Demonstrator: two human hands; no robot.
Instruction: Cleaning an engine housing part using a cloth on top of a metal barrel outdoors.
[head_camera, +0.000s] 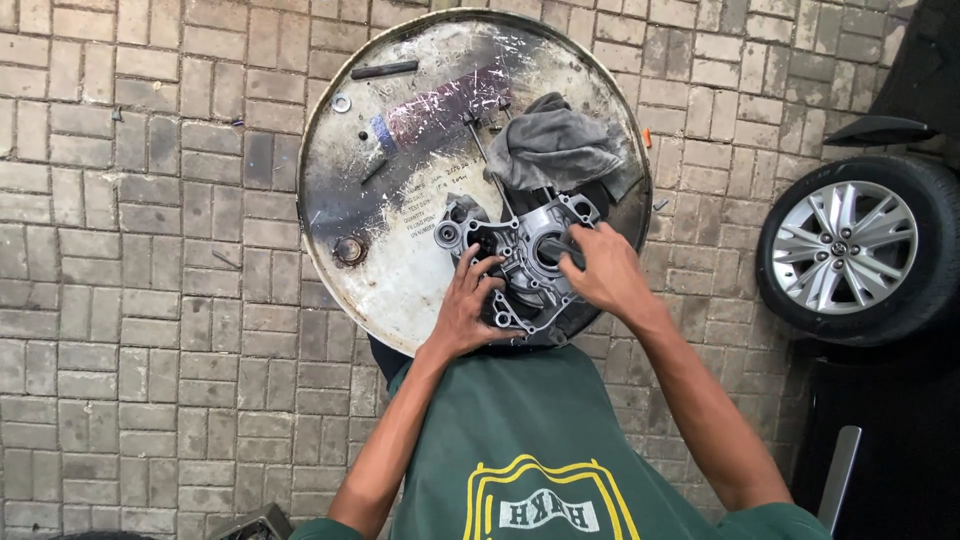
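Both hands work mid-frame: left hand (468, 305) presses spread on the grey engine cover (525, 265), right hand (600, 270) pinches a dark tool (560, 248), near the drum-top worktop's (400, 270) lower edge.

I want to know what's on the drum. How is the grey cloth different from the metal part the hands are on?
The grey cloth is soft and crumpled; the metal engine cover is hard, with holes and bolt tabs. The cloth lies untouched; the cover has the left hand resting on it and the right hand at its round opening. Both are grey and sit on the drum top.
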